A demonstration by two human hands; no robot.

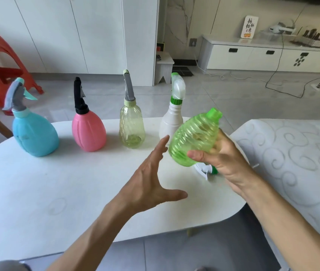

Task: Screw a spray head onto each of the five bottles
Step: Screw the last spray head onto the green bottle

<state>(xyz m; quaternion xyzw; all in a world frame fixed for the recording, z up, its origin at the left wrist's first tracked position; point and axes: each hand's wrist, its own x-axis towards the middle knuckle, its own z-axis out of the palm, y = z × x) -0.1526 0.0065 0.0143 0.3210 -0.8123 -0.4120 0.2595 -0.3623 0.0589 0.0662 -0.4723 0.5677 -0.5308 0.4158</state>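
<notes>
Over the smooth white bench [38, 192], the left hand [151, 178] is hovering with fingers spread, its grip released. The right hand [221, 159] is gripping a ribbed translucent green plastic bottle [192, 137], tilted, above a white spray head [206, 170] lying on the bench. Behind, four capped bottles are standing in a row: glossy blue [34, 133], pink [88, 130], dimpled clear yellowish [131, 128] and matte white [170, 122].

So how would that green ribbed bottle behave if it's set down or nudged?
The green bottle looks empty and see-through, so probably light; the right hand holds it tilted easily. Its ribs should aid grip. The round body may roll if laid on the table.
</notes>
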